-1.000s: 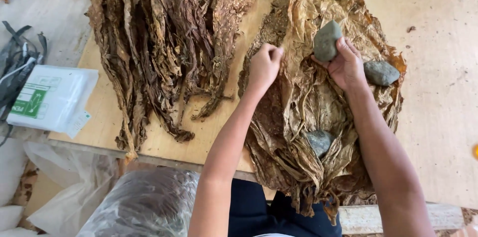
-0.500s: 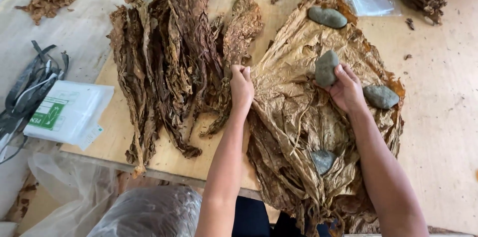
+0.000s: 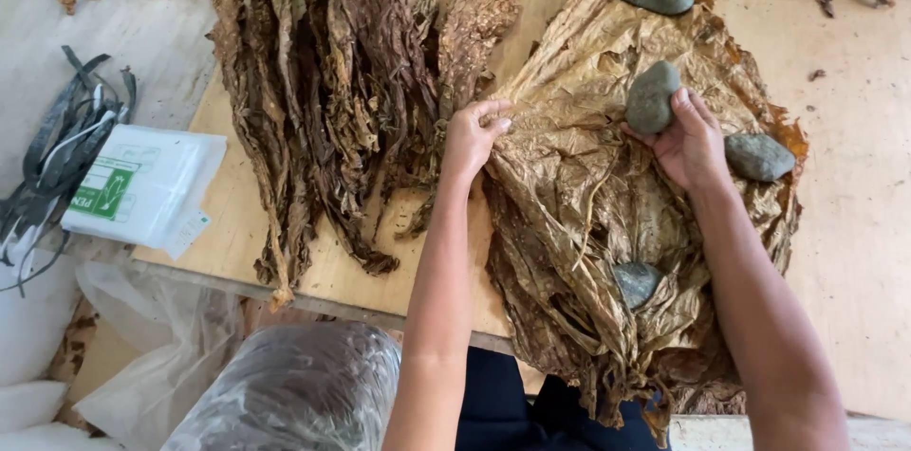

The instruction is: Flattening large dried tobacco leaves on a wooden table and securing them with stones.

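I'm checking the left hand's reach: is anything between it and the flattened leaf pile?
Nothing visible. The left hand already rests on the left edge of the leaf pile, beside the dark curled leaves. The right hand holds a stone on the same pile.

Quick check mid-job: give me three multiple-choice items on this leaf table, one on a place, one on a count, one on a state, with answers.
1. Where does the left hand rest?
A. on the left edge of the flattened leaf stack
B. on the white packet
C. on the plastic bag

2. How many grey stones lie on or at the flattened leaves?
A. two
B. four
C. six

3. What is the right hand doing?
A. hanging free
B. gripping a stone
C. pinching a strap

Answers: 1 A, its fingers curl on that edge; 2 B, four stones show; 3 B, its fingers wrap the upright stone.
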